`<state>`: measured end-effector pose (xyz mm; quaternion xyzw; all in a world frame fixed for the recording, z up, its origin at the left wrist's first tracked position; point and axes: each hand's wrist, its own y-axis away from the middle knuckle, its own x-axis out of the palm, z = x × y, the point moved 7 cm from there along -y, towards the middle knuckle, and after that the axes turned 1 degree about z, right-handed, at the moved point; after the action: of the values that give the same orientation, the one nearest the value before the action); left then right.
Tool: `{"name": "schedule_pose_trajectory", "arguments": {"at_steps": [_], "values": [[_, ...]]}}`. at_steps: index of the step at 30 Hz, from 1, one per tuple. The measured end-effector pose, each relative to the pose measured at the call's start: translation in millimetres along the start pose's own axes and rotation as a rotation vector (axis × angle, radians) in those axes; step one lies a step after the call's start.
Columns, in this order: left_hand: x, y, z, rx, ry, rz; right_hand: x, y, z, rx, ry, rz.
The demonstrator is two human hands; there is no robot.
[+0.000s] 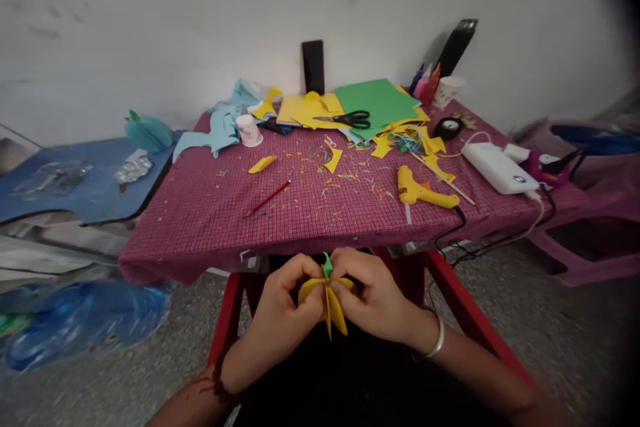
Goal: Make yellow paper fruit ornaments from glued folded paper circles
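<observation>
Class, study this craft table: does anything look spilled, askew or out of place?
Paper snippets litter the middle of the chequered cloth, and the yellow glue gun lies on its side near the front edge, cord trailing off. The yellow paper piece pinched between left hand and right hand looks intact.

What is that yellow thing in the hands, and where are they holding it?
A yellow folded-paper piece with a green tip; left hand and right hand pinch its top from either side.
</observation>
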<state>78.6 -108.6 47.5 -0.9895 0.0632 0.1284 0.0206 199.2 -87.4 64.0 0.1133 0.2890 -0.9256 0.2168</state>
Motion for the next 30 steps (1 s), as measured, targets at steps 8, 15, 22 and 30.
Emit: {"name": "schedule_pose_trajectory", "arguments": {"at_steps": [8, 15, 22, 30], "values": [[3.3, 0, -1, 0.066, -0.032, 0.04, 9, 4, -37, 0.394, -0.411, -0.02], [-19.6, 9, -8, 0.381, -0.22, -0.287, 12, 6, -28, 0.267, -0.214, 0.04], [-32.1, 11, -24, 0.503, -0.458, -0.249, 2, 2, -6, 0.033, 0.178, 0.021], [-26.0, 7, -14, 0.248, -0.021, 0.026, 5, 2, -3, 0.005, 0.277, 0.06]]}}
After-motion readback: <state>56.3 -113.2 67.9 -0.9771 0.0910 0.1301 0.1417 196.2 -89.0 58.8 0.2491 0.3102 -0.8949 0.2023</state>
